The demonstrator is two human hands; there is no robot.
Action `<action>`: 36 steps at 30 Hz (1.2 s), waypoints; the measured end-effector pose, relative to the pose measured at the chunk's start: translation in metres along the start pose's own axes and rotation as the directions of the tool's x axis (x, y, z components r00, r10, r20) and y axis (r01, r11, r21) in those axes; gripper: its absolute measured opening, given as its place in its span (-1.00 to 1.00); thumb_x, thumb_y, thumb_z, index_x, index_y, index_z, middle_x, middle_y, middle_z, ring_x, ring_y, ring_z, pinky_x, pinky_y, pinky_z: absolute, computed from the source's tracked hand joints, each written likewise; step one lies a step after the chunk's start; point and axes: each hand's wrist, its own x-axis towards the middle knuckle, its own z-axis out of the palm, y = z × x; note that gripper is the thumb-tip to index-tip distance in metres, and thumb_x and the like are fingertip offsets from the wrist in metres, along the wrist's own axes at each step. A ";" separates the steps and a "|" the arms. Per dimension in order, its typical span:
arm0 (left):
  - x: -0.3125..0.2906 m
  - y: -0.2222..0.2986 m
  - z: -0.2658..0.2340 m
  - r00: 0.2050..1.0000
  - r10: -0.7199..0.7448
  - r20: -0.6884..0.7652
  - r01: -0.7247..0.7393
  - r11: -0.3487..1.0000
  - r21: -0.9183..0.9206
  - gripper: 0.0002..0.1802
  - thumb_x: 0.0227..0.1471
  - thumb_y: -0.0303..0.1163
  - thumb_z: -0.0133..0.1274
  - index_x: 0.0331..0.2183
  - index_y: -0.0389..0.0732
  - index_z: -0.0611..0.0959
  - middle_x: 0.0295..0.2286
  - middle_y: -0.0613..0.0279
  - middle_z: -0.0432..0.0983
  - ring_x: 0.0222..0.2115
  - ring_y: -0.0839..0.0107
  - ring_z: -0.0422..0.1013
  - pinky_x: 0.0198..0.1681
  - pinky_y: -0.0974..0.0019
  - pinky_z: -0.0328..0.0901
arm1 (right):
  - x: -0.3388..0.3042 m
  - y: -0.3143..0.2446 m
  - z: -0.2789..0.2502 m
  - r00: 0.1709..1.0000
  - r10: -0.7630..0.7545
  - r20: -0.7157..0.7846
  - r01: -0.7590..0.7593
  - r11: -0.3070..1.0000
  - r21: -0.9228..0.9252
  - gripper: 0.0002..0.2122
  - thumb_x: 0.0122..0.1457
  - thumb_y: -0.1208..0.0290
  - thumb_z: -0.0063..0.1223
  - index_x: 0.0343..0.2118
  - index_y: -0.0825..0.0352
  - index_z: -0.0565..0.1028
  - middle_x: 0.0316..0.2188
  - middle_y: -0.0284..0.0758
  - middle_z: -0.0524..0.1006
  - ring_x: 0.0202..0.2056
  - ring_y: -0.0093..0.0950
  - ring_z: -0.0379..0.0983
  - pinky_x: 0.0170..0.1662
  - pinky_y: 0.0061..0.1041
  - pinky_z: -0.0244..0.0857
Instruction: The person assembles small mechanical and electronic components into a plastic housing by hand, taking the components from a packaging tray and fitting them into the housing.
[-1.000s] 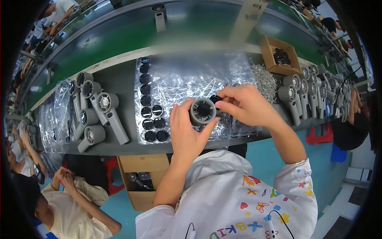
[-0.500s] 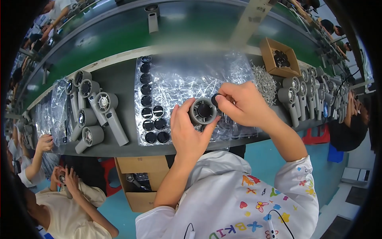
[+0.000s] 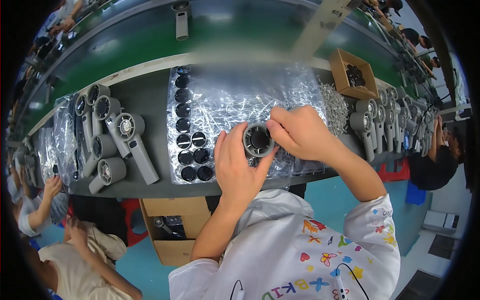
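Note:
My left hand [image 3: 236, 162] is wrapped round the grey ring-shaped head of a handheld fan [image 3: 248, 134], its open face turned up with a dark round hub in the middle. The fan's handle is hidden. My right hand [image 3: 300, 132] is closed in a pinch at the right rim of the fan head; the fingers hide whatever is between them. Left of my hands, black round caps [image 3: 183, 110] lie in a column, with a short second column beside its near end. They rest on clear plastic sheeting [image 3: 220, 100] over the dark bench.
Several grey handheld fans [image 3: 141, 160] lie at the left, and more fans [image 3: 367, 125] are at the right. Small metal bits [image 3: 336, 107] lie near an open cardboard box [image 3: 345, 90] of black parts. Beyond runs a green conveyor [image 3: 125, 55] carrying one fan [image 3: 181, 25]. Co-workers sit on both sides.
My right hand has moved in against the fan's rim, and the black cap seen in its fingers is now out of sight. The fan head has shifted slightly right.

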 end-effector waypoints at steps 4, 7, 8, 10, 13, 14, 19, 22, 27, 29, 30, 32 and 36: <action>0.001 0.002 -0.001 1.000 0.003 0.011 -0.003 1.000 0.001 -0.21 -0.08 -0.14 0.41 0.08 -0.39 0.48 -0.13 -0.03 0.57 -0.13 0.05 0.52 0.20 -0.09 0.24 | 0.002 0.000 0.001 0.999 -0.007 0.035 0.010 0.997 -0.079 -0.79 0.24 0.37 0.03 -0.50 0.32 0.37 -0.77 -0.19 0.38 -0.69 -0.12 0.40 -0.59 -0.20 0.21; 0.001 0.000 -0.001 0.999 -0.015 0.029 0.016 1.000 -0.026 -0.18 -0.09 -0.14 0.42 0.09 -0.40 0.47 -0.14 -0.05 0.59 -0.13 0.06 0.53 0.20 -0.08 0.24 | 0.003 0.000 0.003 0.998 -0.011 0.057 0.017 0.994 -0.107 -0.79 0.24 0.38 0.02 -0.51 0.32 0.35 -0.78 -0.21 0.38 -0.70 -0.14 0.39 -0.60 -0.21 0.21; 0.001 -0.001 -0.001 0.999 -0.022 0.030 0.023 0.999 -0.033 -0.18 -0.09 -0.14 0.42 0.09 -0.40 0.47 -0.14 -0.05 0.59 -0.13 0.06 0.53 0.20 -0.08 0.24 | 0.004 0.000 0.004 0.998 -0.012 0.066 0.020 0.992 -0.122 -0.79 0.24 0.38 0.01 -0.51 0.32 0.35 -0.79 -0.23 0.38 -0.71 -0.14 0.38 -0.61 -0.22 0.21; 0.000 -0.005 0.001 1.000 -0.004 -0.001 0.004 1.000 -0.024 -0.17 -0.11 -0.15 0.43 0.09 -0.42 0.48 -0.16 -0.05 0.60 -0.14 0.06 0.54 0.20 -0.08 0.24 | 0.005 0.000 0.006 0.997 -0.018 0.076 0.026 0.993 -0.116 -0.79 0.24 0.39 0.01 -0.52 0.32 0.35 -0.79 -0.24 0.38 -0.72 -0.15 0.37 -0.62 -0.23 0.20; 0.001 -0.003 0.000 1.000 -0.012 0.004 0.012 0.999 -0.031 -0.19 -0.12 -0.17 0.43 0.08 -0.42 0.49 -0.18 -0.04 0.61 -0.16 0.06 0.55 0.19 -0.07 0.25 | 0.007 0.000 0.006 0.996 -0.021 0.089 0.029 0.995 -0.094 -0.79 0.24 0.40 0.00 -0.52 0.32 0.34 -0.80 -0.25 0.37 -0.74 -0.17 0.36 -0.63 -0.24 0.19; 0.003 -0.004 0.000 1.000 -0.020 0.007 0.021 0.999 -0.039 -0.19 -0.12 -0.17 0.43 0.08 -0.42 0.49 -0.18 -0.04 0.61 -0.16 0.06 0.55 0.19 -0.07 0.25 | 0.009 0.000 0.006 0.995 -0.011 0.101 0.021 0.996 -0.091 -0.79 0.24 0.40 0.00 -0.52 0.33 0.34 -0.81 -0.26 0.36 -0.74 -0.18 0.35 -0.64 -0.24 0.19; 0.004 -0.009 -0.001 0.999 -0.039 0.014 0.039 0.998 -0.056 -0.22 -0.12 -0.22 0.42 0.06 -0.42 0.51 -0.19 -0.03 0.62 -0.16 0.08 0.56 0.16 -0.07 0.28 | 0.016 -0.004 0.011 0.993 -0.006 0.115 0.025 0.986 -0.164 -0.79 0.23 0.40 0.01 -0.52 0.33 0.34 -0.82 -0.28 0.34 -0.77 -0.20 0.33 -0.65 -0.23 0.18; 0.006 -0.010 0.000 0.999 -0.045 0.010 0.045 0.997 -0.063 -0.24 -0.12 -0.23 0.41 0.06 -0.42 0.51 -0.18 -0.02 0.62 -0.15 0.08 0.56 0.14 -0.08 0.29 | 0.020 -0.013 0.014 0.993 -0.012 0.117 0.039 0.972 -0.234 -0.78 0.22 0.39 0.03 -0.52 0.32 0.34 -0.83 -0.29 0.33 -0.79 -0.20 0.30 -0.68 -0.23 0.15; 0.003 -0.010 0.000 1.000 -0.011 0.005 0.011 0.999 -0.051 -0.25 -0.12 -0.24 0.41 0.06 -0.41 0.51 -0.18 -0.03 0.61 -0.16 0.08 0.56 0.13 -0.08 0.30 | 0.014 -0.021 0.016 0.999 -0.021 0.041 0.032 0.962 -0.271 -0.77 0.21 0.36 0.06 -0.52 0.30 0.33 -0.82 -0.28 0.35 -0.80 -0.19 0.31 -0.71 -0.22 0.16; 0.002 -0.012 -0.001 1.000 0.005 0.012 -0.005 0.999 -0.039 -0.25 -0.12 -0.23 0.41 0.05 -0.41 0.52 -0.18 -0.03 0.61 -0.17 0.07 0.56 0.13 -0.09 0.30 | 0.015 -0.020 0.014 0.997 -0.007 0.074 0.027 0.960 -0.277 -0.77 0.22 0.36 0.06 -0.51 0.31 0.34 -0.81 -0.27 0.36 -0.78 -0.17 0.33 -0.69 -0.20 0.18; 0.002 -0.013 -0.003 1.000 0.016 0.022 -0.015 0.999 -0.035 -0.26 -0.12 -0.23 0.41 0.04 -0.40 0.52 -0.18 -0.02 0.61 -0.17 0.06 0.56 0.13 -0.10 0.30 | 0.016 -0.020 0.012 0.994 0.015 0.113 0.018 0.958 -0.287 -0.78 0.23 0.35 0.05 -0.50 0.32 0.35 -0.81 -0.25 0.37 -0.77 -0.15 0.34 -0.66 -0.18 0.20; 0.003 -0.008 -0.003 1.000 0.010 0.022 -0.009 1.000 -0.028 -0.26 -0.13 -0.22 0.43 0.04 -0.39 0.52 -0.19 -0.02 0.62 -0.18 0.06 0.56 0.14 -0.10 0.30 | 0.017 -0.012 0.008 0.995 0.020 0.101 -0.002 0.985 -0.172 -0.77 0.24 0.34 0.04 -0.49 0.33 0.35 -0.79 -0.22 0.39 -0.73 -0.12 0.37 -0.63 -0.17 0.21; 0.001 -0.004 -0.011 0.994 -0.092 0.052 0.098 0.986 -0.137 -0.20 -0.19 -0.21 0.49 0.06 -0.32 0.53 -0.14 0.01 0.63 -0.14 0.04 0.57 0.19 -0.12 0.27 | 0.012 -0.007 -0.015 0.996 0.063 -0.066 -0.052 0.986 0.161 -0.77 0.33 0.37 -0.07 -0.46 0.37 0.38 -0.72 -0.20 0.38 -0.66 -0.29 0.37 -0.55 -0.33 0.19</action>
